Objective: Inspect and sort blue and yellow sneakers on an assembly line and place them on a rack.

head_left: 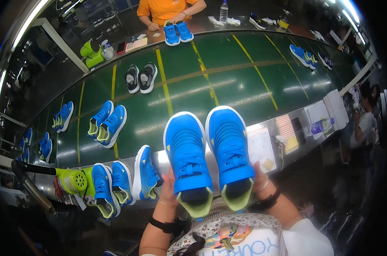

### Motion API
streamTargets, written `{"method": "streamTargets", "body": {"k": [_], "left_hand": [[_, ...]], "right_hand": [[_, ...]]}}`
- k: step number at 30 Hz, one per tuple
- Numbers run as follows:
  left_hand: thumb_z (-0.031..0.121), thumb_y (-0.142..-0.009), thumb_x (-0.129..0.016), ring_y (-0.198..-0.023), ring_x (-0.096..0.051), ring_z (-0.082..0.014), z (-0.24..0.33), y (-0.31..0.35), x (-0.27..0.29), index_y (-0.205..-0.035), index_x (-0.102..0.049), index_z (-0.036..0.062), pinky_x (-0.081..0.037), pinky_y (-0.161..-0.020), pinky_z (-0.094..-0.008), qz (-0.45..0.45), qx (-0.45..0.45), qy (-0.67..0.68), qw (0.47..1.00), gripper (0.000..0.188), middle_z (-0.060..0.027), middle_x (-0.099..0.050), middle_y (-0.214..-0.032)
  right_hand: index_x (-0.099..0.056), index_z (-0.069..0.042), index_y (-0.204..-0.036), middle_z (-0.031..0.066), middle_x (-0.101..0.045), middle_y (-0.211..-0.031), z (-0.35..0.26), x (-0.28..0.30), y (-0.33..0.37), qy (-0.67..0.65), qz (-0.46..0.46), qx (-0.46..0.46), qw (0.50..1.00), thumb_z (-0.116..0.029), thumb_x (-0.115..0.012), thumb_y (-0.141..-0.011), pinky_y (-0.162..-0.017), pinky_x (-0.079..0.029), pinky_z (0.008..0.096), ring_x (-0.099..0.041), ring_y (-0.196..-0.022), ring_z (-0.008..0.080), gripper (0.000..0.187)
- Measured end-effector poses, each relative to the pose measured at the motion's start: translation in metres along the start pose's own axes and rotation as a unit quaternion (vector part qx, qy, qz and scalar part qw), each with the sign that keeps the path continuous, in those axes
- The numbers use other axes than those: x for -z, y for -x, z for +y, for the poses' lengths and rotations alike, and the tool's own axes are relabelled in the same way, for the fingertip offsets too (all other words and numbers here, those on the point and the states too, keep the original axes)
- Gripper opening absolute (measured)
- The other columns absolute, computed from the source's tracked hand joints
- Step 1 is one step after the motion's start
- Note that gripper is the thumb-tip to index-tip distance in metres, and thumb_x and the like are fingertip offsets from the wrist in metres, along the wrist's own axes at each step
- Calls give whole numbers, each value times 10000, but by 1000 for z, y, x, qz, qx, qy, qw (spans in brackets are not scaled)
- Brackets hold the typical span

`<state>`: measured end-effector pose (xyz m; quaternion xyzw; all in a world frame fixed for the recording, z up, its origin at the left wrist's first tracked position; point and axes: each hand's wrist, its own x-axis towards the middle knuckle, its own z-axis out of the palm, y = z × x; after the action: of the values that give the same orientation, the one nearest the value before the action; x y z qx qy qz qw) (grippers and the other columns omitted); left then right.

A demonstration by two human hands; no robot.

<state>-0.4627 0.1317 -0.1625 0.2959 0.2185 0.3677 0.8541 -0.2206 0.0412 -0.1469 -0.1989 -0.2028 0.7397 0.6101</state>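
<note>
Beyond the green conveyor belt (144, 117), dim background (37, 51) blurs and an orange-shirted person (161, 12) is cropped above the chest, while over the belt's near edge the left hand (168, 187) and right hand (259, 177), fingers mostly hidden, each grip one of two blue sneakers (185, 138).

A green belt (227, 87) with yellow stripes (164, 81) spans the scene, black shoes (147, 77) on its left half. Beyond it are a person in orange (161, 10) and, rightward, a clear bottle (224, 13). Near right lies a purple-and-clear bottle (323, 125); near left, a lime-green device (75, 181).
</note>
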Motion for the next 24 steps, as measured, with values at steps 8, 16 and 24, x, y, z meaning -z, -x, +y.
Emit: {"method": "streamTargets", "body": {"k": [8,16,24], "left_hand": [[584,-842,-334,-1126,-465,-278,-20,4,23,-1314,-277,5,-388,-942,-403,-13,113,92,989,749,-154,-434,-1262],[382,-926,-339,-1147,-446,-286,-38,-4,56,-1342,-241,51,-332,-983,-400,179,15,-184,966,541,-162,-445,-1250],[227,-825,-565,-1118,-461,-309,8,-38,-5,-1232,-439,-5,-363,-930,-375,99,-108,-592,792,486,-212,-452,-1227]], "right_hand": [[-205,-56,-1355,212,-320,-1338,14,3,-11,-68,-25,-112,991,-650,-610,-614,-1002,-313,472,-321,-1229,392,1032],[-287,-95,-1330,183,-383,-1284,1,-6,-5,-283,78,-195,936,-366,-390,-897,-890,-402,527,-395,-1164,394,521],[-296,-74,-1319,191,-391,-1273,4,-19,-5,-235,107,-221,940,-367,-403,-895,-887,-408,515,-402,-1154,395,526]]}}
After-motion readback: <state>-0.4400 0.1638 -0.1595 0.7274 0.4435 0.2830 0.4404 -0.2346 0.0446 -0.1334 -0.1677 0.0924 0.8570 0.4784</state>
